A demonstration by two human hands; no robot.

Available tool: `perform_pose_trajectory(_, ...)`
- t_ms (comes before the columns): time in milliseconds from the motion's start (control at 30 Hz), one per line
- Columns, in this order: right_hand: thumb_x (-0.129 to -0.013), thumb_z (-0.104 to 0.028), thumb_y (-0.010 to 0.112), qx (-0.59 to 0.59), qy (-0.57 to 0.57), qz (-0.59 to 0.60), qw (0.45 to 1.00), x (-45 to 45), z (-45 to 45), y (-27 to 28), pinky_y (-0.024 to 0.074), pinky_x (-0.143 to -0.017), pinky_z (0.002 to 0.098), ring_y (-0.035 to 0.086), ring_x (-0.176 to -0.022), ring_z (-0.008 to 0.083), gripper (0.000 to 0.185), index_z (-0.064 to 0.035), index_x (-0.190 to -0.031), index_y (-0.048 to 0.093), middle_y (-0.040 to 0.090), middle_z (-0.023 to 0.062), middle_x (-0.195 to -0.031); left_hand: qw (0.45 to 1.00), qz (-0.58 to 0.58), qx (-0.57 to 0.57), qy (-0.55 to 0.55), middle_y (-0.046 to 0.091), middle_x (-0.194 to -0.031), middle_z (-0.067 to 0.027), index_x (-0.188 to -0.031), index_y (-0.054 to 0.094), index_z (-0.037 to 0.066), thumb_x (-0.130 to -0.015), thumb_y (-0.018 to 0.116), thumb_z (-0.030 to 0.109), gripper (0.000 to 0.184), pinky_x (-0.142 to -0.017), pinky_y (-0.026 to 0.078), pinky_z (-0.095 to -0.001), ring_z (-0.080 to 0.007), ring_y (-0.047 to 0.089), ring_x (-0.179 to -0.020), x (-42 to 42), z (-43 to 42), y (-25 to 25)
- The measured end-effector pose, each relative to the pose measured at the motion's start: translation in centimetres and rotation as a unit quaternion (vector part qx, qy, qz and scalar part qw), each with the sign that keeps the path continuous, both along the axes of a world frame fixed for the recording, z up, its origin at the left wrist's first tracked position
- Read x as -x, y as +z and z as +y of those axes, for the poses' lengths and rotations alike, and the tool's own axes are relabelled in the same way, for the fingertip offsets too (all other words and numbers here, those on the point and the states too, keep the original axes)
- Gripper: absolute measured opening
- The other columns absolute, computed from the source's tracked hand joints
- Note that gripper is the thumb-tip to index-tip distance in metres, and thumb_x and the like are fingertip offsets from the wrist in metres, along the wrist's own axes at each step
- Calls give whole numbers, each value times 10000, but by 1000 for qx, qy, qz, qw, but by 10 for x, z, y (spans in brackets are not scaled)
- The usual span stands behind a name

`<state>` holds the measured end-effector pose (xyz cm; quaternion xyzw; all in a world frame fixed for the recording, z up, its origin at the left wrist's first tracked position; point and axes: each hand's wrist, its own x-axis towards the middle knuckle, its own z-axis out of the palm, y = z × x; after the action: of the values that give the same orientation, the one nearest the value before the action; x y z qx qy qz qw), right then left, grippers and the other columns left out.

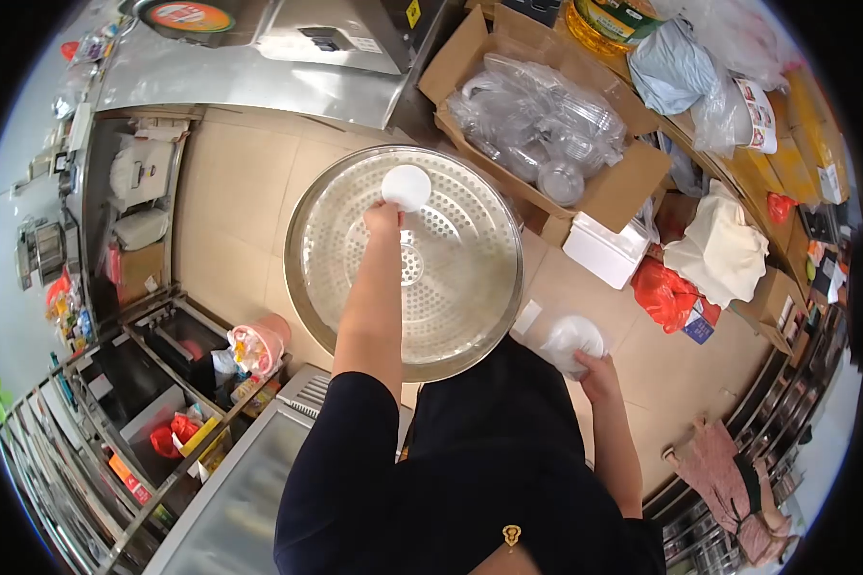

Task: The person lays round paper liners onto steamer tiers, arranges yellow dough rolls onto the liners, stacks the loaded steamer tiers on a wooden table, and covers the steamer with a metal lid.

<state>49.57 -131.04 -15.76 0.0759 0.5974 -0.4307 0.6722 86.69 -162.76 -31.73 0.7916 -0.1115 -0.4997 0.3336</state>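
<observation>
My left hand (384,218) reaches over a large round perforated metal steamer tray (302,278). Its fingers are closed on the near edge of a white paper disc (408,188), which lies over or just above the tray's far side; I cannot tell whether it touches the metal. Off to the tray's right, my right hand (599,377) is closed on a clear plastic bag (555,358) with white round paper discs (575,335) in it. How many discs the bag contains is not visible.
Beyond the tray stands an open cardboard box (642,182) of clear plastic containers (547,115). A white box (607,249) and a red plastic bag (664,292) lie to the right. Leftward are a pink bin (273,335) and metal shelves. Another person (724,479) is at lower right.
</observation>
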Motion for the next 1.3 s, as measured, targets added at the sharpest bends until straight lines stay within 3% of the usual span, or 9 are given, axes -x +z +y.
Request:
perform_pose_trajectory(133,-766,38,606,5,-5,-7,1000,-19,-8,-5,457,-917,389,555,-1067,246,464,19,-1210,476,575,119,-1142,996,-81,18,-16,604,-823,-132,-958,571,-20,-775,588,-32,184,-484,466,-277,-157,569,-586,-2,-8,13)
perform_pose_trajectory(167,-767,37,607,21,5,-14,1000,-23,-13,-10,455,-918,391,550,-1074,248,474,20,-1219,465,571,124,-1146,961,-266,39,-62,606,-863,-112,-970,577,-17,-769,610,-16,204,-591,469,-278,-131,564,-663,2,-1,18)
perform_pose_trajectory(267,-771,36,604,53,4,-49,997,-42,-50,-3,453,-922,395,548,-1076,253,482,21,-1229,454,566,128,-1150,922,-276,181,-201,615,-879,-91,-1003,592,-17,-777,614,-4,227,-655,461,-268,-131,559,-716,10,34,78)
perform_pose_trajectory(400,-785,29,593,78,13,-65,995,-67,-95,4,466,-905,399,565,-1050,262,481,29,-1239,435,563,140,-1149,890,30,218,-399,619,-868,-73,-976,632,6,-814,578,-13,171,-638,450,-250,-121,538,-681,46,94,188)
perform_pose_trajectory(500,-782,25,604,87,26,-96,991,-85,-118,30,465,-899,393,580,-1024,255,476,40,-1229,439,562,143,-1152,823,45,291,-485,617,-850,-63,-988,637,7,-817,582,-8,180,-632,451,-243,-108,538,-663,52,107,226)
perform_pose_trajectory(800,-770,0,644,152,86,-114,978,-110,-105,45,460,-880,355,592,-994,215,391,40,-1141,529,608,119,-1084,839,91,120,-523,659,-850,-75,-929,655,-18,-803,594,2,141,-629,462,-240,-105,580,-707,49,133,235)
perform_pose_trajectory(900,-767,-5,652,141,111,-106,978,-116,-95,40,456,-884,339,592,-991,205,391,30,-1139,537,611,106,-1081,846,111,119,-509,604,-667,1,-907,683,24,-786,593,0,153,-489,395,-206,-38,489,-549,45,148,216)
perform_pose_trajectory(1100,-763,-21,666,125,117,-103,980,-118,-87,36,466,-868,331,595,-985,204,405,28,-1144,535,612,105,-1079,878,116,100,-453,642,-681,-30,-825,678,-7,-777,638,16,67,-582,446,-228,-61,536,-618,43,163,206)
perform_pose_trajectory(1300,-768,-17,659,74,69,-71,992,-99,-85,13,474,-869,361,594,-994,237,437,53,-1168,499,601,136,-1087,911,-48,181,-367,631,-661,-27,-818,682,-7,-775,656,42,70,-550,426,-224,-59,516,-586,37,139,187)
